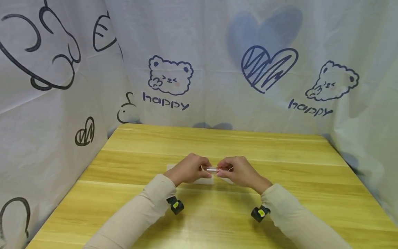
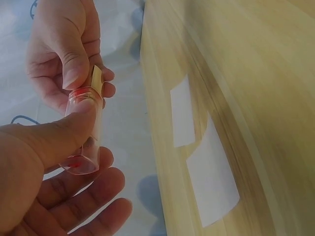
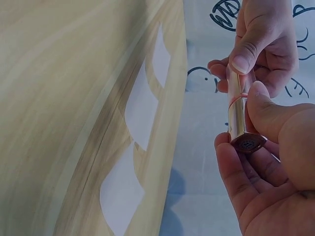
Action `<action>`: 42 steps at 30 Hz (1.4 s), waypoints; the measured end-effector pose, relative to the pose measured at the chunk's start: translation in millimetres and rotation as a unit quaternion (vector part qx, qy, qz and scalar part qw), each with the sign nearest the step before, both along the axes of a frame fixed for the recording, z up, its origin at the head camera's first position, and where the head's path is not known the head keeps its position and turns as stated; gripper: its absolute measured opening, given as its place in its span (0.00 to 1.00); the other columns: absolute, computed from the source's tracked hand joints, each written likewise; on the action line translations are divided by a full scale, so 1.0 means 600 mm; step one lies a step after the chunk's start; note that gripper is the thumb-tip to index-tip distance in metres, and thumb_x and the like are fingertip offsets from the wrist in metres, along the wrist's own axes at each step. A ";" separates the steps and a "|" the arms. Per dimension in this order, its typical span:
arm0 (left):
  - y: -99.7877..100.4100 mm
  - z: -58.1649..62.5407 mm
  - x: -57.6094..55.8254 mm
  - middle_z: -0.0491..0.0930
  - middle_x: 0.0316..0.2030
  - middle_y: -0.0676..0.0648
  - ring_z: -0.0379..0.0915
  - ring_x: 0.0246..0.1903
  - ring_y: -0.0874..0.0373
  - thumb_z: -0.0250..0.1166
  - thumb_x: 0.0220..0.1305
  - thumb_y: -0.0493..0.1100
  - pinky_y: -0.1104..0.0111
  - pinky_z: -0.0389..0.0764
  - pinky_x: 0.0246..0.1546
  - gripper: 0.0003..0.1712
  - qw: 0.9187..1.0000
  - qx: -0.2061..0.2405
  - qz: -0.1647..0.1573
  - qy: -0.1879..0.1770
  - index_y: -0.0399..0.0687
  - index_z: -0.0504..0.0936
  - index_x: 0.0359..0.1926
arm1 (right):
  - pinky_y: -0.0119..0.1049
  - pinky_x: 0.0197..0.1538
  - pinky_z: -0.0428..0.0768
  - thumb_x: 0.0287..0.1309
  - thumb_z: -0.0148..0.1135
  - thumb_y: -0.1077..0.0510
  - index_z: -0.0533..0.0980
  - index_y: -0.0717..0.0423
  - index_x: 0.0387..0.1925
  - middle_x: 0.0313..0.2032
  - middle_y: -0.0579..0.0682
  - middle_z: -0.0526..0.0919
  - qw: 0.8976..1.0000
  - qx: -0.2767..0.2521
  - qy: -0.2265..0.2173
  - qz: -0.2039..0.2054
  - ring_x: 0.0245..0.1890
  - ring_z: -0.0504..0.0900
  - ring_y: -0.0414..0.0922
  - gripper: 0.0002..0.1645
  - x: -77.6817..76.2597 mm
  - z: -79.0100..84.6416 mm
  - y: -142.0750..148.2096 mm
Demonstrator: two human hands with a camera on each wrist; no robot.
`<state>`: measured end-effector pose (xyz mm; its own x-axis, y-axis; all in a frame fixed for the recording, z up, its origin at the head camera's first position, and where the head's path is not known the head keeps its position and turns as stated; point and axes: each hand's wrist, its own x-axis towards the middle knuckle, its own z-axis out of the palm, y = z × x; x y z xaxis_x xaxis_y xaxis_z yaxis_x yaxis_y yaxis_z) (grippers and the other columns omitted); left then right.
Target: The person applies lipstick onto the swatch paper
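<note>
The wooden counter (image 1: 211,214) spreads beneath the left hand (image 1: 188,169) and right hand (image 1: 244,173). White paper pieces (image 3: 140,108) lie on it. A lipstick tube (image 3: 238,115) is held between the hands: left fingers pinch its clear section (image 2: 81,164), right fingers its gold section (image 3: 239,123). Seemingly the sections are being joined or parted, which is unclear; either calls for keeping both aligned.

The left grip (image 1: 190,168) and right grip (image 1: 240,172) pinch (close together), sleeved forearms (image 1: 133,216) slanting inward.
</note>
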<state>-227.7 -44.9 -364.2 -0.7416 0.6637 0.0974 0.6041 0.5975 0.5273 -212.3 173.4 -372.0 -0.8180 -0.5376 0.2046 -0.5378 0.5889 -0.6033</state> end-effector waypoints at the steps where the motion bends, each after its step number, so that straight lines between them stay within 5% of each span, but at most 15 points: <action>1: 0.000 0.001 0.000 0.84 0.36 0.50 0.77 0.29 0.64 0.70 0.61 0.43 0.71 0.78 0.32 0.10 1.000 -0.001 0.000 0.000 0.45 0.84 0.41 | 0.30 0.38 0.81 0.58 0.68 0.57 0.83 0.58 0.41 0.34 0.45 0.84 1.000 -0.001 0.001 0.000 0.33 0.82 0.38 0.11 0.000 0.000 0.000; 11: -0.017 0.006 -0.003 0.84 0.40 0.46 0.80 0.39 0.55 0.68 0.63 0.44 0.64 0.80 0.40 0.15 0.999 -0.037 0.039 0.001 0.41 0.83 0.47 | 0.32 0.37 0.80 0.56 0.70 0.59 0.83 0.57 0.41 0.33 0.44 0.84 0.999 0.001 -0.009 -0.050 0.33 0.81 0.38 0.10 -0.008 -0.006 0.019; 24: -0.025 0.005 -0.007 0.80 0.41 0.43 0.75 0.43 0.50 0.70 0.61 0.44 0.58 0.77 0.45 0.17 0.999 -0.013 0.050 0.010 0.40 0.83 0.47 | 0.36 0.40 0.81 0.61 0.66 0.57 0.82 0.56 0.43 0.35 0.45 0.83 0.998 -0.005 -0.010 -0.063 0.36 0.80 0.41 0.10 -0.008 -0.004 0.030; 42: -0.044 -0.029 0.000 0.81 0.34 0.46 0.72 0.30 0.57 0.71 0.58 0.40 0.62 0.75 0.33 0.09 0.999 0.002 0.039 0.005 0.40 0.80 0.35 | 0.35 0.31 0.77 0.64 0.63 0.58 0.80 0.58 0.47 0.35 0.46 0.84 0.997 -0.012 -0.004 -0.071 0.29 0.78 0.38 0.12 -0.011 -0.013 0.039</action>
<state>-227.6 -71.4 -381.7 -0.7900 0.6037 0.1071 0.5609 0.6411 0.5238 -218.7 196.6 -379.6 -0.8868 -0.4123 0.2088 -0.4458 0.6442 -0.6215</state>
